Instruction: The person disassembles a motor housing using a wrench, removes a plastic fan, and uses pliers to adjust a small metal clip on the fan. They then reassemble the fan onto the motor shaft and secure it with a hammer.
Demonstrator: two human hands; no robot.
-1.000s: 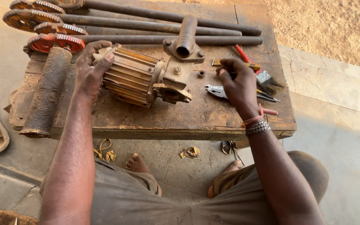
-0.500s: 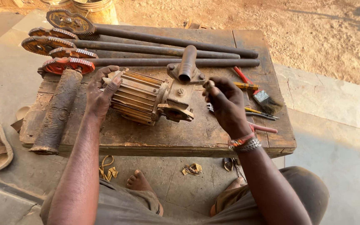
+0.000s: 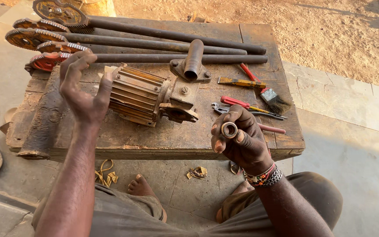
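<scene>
Right hand [image 3: 242, 140] pinches a small metal ring [image 3: 229, 130]; left hand [image 3: 84, 87] hovers open above the finned motor [image 3: 137, 94]

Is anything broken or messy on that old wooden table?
Nothing looks broken. The finned motor lies on its side on the wooden table, rusty and grimy. The right hand holds a small metal ring off it. Scraps litter the floor.

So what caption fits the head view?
Right hand holds a small metal ring beside a finned motor.

Worn wooden bench [image 3: 259, 33] on paved floor [image 3: 356, 149], sunlit sandy ground [image 3: 330, 30] beyond
</scene>
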